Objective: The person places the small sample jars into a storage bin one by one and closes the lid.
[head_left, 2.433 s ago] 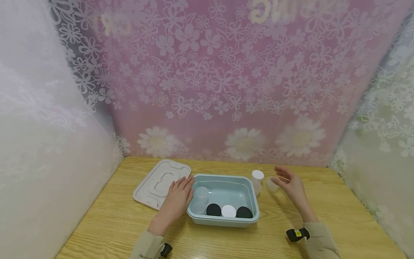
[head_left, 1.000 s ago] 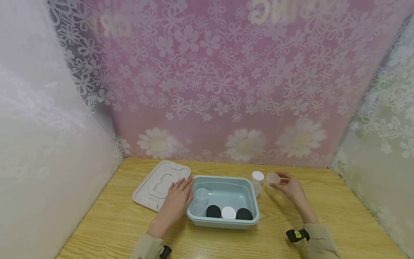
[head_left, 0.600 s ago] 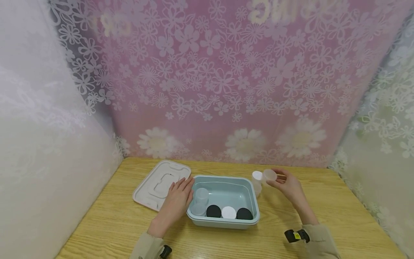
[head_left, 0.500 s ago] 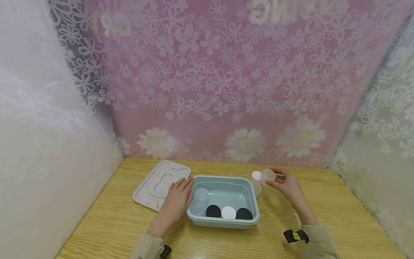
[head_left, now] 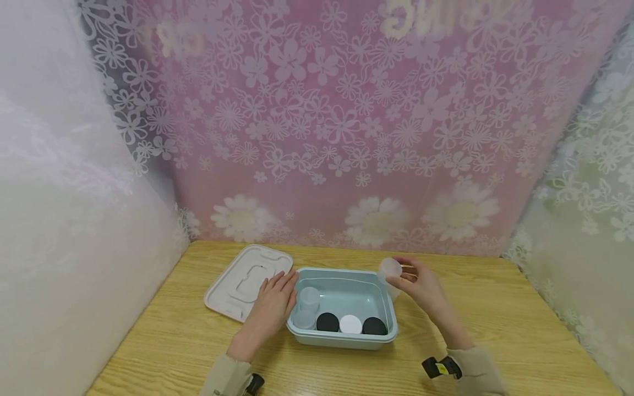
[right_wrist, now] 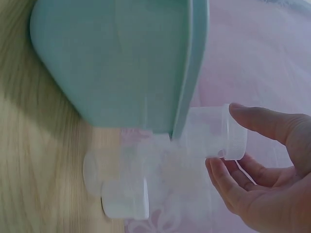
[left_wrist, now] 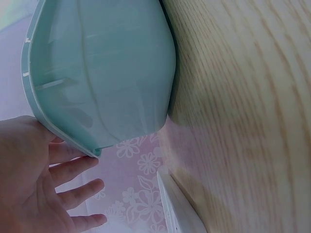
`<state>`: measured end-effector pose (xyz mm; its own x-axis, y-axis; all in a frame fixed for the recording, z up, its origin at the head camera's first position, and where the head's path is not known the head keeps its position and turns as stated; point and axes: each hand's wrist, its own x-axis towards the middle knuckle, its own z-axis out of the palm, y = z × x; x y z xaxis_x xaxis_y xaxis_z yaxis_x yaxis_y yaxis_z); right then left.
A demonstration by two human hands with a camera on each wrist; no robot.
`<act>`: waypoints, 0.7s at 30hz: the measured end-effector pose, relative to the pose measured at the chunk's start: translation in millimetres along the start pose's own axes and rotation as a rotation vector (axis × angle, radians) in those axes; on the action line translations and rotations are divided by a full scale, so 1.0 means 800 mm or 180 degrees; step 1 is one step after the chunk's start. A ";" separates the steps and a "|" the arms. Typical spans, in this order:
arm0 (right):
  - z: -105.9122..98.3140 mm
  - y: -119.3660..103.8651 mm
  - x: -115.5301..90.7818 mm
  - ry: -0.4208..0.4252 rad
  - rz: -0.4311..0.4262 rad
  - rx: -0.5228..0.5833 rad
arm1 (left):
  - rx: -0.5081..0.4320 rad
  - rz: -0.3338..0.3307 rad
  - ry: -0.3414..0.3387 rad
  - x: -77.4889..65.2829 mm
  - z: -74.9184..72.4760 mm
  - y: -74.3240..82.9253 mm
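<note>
My right hand (head_left: 421, 283) pinches a translucent jar (right_wrist: 206, 131) by its ribbed lid, between thumb and fingers. The jar is held up at the right rim of a light blue plastic box (head_left: 342, 341). Inside the box, two translucent-lidded jars (head_left: 310, 297) sit at the left. A black-lidded jar (head_left: 327, 322), a white-lidded jar (head_left: 350, 324) and another black-lidded jar (head_left: 375, 325) line the near side. My left hand (head_left: 271, 303) rests on the box's left rim with its fingers extended. The left wrist view shows that rim against the palm side.
A pale box lid (head_left: 247, 280) lies on the wooden table (head_left: 317, 368), left of the box and partly behind my left hand. Beyond the box's right end stand two more jars, one white-lidded (right_wrist: 129, 201), mostly hidden in the head view. A floral curtain (head_left: 317, 137) hangs behind.
My right hand has taken hold of the translucent jar, raised it off the table and carried it left to the box's right rim. My left hand stays on the left rim.
</note>
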<state>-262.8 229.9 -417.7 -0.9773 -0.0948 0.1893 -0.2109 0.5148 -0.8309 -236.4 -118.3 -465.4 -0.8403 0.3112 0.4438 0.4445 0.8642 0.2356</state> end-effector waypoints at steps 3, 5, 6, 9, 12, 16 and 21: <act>0.012 -0.009 -0.001 -0.0031 -0.0090 0.0102 | -0.0009 0.0008 -0.0005 0.000 0.000 0.000; 0.020 -0.015 -0.001 -0.0067 -0.0167 0.0135 | -0.0010 0.0010 -0.0001 -0.001 -0.001 0.000; 0.024 -0.017 -0.001 -0.0090 -0.0215 0.0152 | -0.0015 0.0007 -0.0003 -0.001 -0.001 0.000; 0.037 -0.022 -0.001 -0.0175 -0.0296 0.0133 | -0.0005 0.0008 -0.0003 -0.001 -0.001 0.001; 0.049 -0.024 0.001 -0.0267 -0.0385 0.0110 | 0.0002 0.0016 -0.0002 0.000 -0.001 0.000; 0.065 -0.026 0.004 -0.0403 -0.0478 0.0035 | 0.0010 0.0020 -0.0016 0.000 -0.002 0.000; 0.082 -0.027 0.012 -0.0565 -0.0540 -0.0104 | 0.0000 0.0001 -0.0037 0.000 -0.002 0.000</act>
<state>-268.7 161.7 -432.5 -0.9166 -0.3289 0.2274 -0.3743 0.5057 -0.7773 -236.2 -119.0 -463.9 -0.8437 0.3160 0.4340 0.4447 0.8642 0.2354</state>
